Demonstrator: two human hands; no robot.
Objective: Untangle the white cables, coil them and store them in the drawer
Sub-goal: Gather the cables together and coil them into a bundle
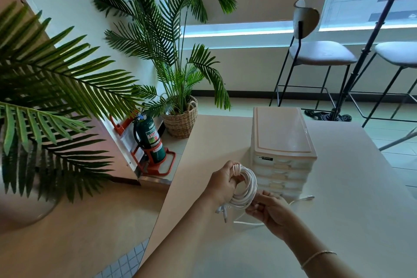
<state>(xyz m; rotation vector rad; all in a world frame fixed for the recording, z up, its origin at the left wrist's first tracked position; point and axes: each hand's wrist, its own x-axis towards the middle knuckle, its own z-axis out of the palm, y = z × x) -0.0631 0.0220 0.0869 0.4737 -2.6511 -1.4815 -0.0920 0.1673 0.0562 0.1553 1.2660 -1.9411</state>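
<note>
Table point(338, 187) | both hands grip white cable coil point(247, 184) — right fingers point(259, 206) hide its lower end

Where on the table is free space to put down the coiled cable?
Bare table lies right of the drawer unit, and left of it toward the table edge. In front it is crowded: both hands, the coil and a loose cable.

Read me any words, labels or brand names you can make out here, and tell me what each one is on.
"FIRE": red label on the green fire extinguisher; the smaller print under it is too blurred to read.
"abox", perhaps with a blurred first letter: black label on the top front edge of the drawer unit.
Nothing else legible.
</note>
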